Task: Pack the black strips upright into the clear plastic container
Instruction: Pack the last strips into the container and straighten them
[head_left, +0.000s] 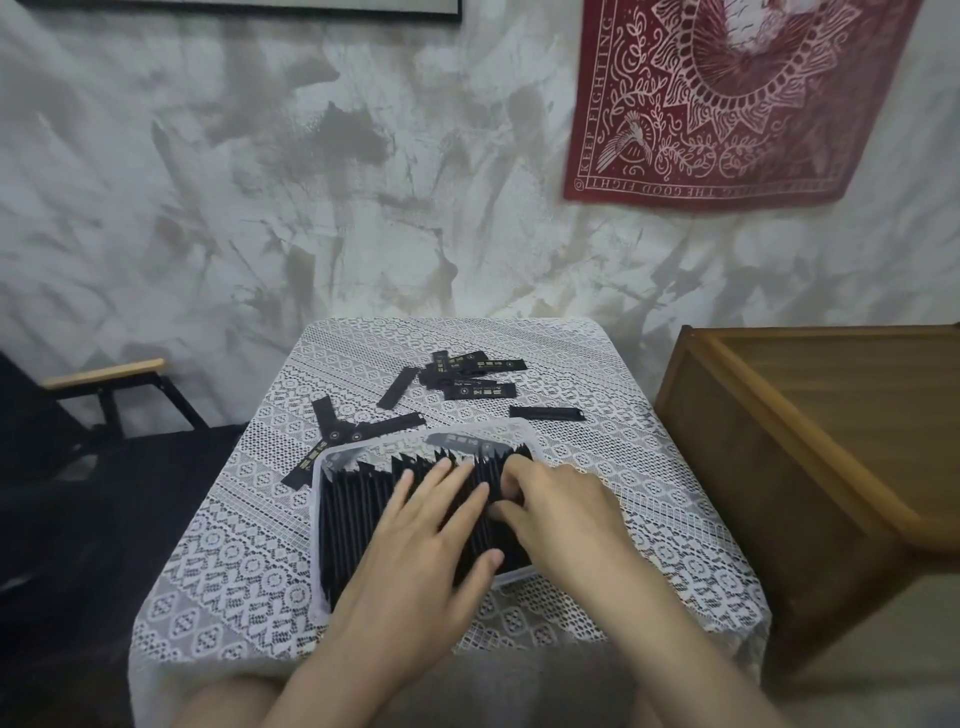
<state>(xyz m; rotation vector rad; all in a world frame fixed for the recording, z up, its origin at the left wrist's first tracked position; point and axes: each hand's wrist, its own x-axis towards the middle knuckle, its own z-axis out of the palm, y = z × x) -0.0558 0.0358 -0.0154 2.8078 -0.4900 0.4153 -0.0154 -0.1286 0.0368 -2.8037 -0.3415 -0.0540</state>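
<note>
Black loose strips: two crossed at the desk's left (358, 437), a small heap further back (467, 371), and one alone to the right (545, 413), all lying flat outside the box
Clear plastic container (316, 519): on the near middle of the desk, just in front of the loose ones
Packed strips (358, 525): standing on edge in tight rows that fill most of the container; a bare patch shows at its far wall
Left hand (415, 551): flat and spread, with straight fingers resting on top of the packed rows
Right hand (566, 514): fingers curled, thumb and fingertips pinching the strip tops at the right end of the row
Progress: by my reading well past halfway; the bulk is in, roughly ten strips remain on the desk, and room for them looks tight
Desk (234, 545): small, draped in a white lace cloth
Room, left: dark chair with a pale wooden armrest (104, 373)
Room, back: mottled grey-white wall (260, 208)
Room, right: brown wooden cabinet (805, 441) beside the desk, with a red printed cloth (727, 104) hanging above it
</note>
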